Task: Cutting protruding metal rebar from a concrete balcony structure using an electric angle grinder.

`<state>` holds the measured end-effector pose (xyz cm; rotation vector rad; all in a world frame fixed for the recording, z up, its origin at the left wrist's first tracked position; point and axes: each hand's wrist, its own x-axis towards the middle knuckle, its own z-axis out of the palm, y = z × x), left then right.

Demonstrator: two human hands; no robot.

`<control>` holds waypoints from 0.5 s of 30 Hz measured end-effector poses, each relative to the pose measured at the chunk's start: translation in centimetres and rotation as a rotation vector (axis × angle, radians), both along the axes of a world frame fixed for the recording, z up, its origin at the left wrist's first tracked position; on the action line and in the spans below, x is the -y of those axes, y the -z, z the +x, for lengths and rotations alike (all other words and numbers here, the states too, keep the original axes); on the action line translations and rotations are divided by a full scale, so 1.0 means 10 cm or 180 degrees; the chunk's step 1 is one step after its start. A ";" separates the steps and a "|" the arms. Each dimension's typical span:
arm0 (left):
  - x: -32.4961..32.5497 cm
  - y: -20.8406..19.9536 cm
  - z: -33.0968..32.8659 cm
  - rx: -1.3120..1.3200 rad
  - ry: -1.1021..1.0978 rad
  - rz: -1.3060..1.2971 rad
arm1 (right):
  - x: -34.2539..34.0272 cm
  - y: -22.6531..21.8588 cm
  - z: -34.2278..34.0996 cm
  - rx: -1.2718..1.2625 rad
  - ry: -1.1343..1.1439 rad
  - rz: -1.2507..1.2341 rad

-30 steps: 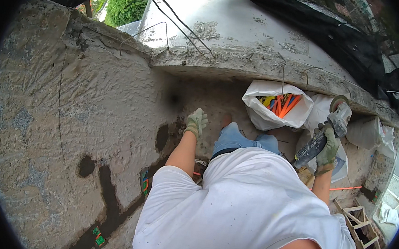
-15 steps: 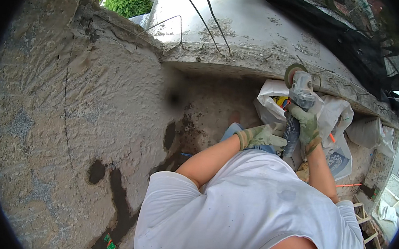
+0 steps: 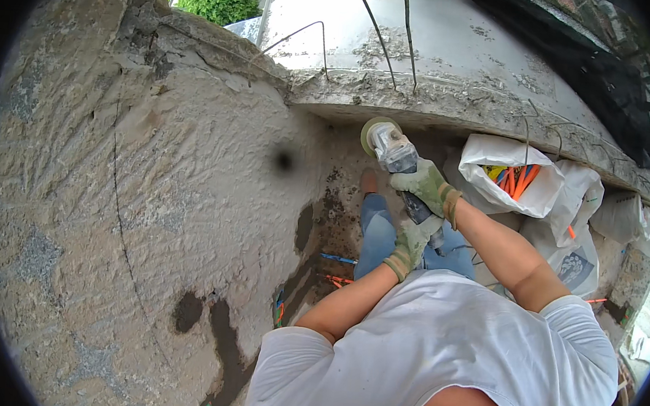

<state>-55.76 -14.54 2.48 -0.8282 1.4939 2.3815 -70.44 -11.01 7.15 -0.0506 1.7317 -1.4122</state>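
In pale green gloves [image 3: 432, 182], my right hand [image 3: 422, 185] closed around the grey-and-black angle grinder [image 3: 402, 160] mid-body, my left hand [image 3: 413, 244] around its rear, apparently for steadiness, its round disc [image 3: 366, 136] clear of my blue-jeaned legs [image 3: 376, 234].

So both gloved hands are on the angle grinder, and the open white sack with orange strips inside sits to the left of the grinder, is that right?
Not quite: the head view shows the open white sack with orange strips to the right of the angle grinder. The left hand and right hand are indeed both on it.
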 end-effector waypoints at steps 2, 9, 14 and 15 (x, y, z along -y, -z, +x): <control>0.27 0.10 -0.07 -0.0014 -0.0057 -0.0091 | 0.29 0.22 -0.03 0.0108 0.0086 -0.0027; 1.25 0.63 -0.31 0.0179 0.0023 -0.0500 | 1.24 0.98 -0.25 0.0444 0.0506 0.0026; 1.85 1.14 -0.53 0.0507 0.0006 -0.0402 | 1.74 1.41 -0.50 0.0087 0.0789 0.0220; 1.93 1.22 -0.58 0.0676 0.0005 -0.0319 | 1.81 1.47 -0.56 0.0195 0.0817 0.0248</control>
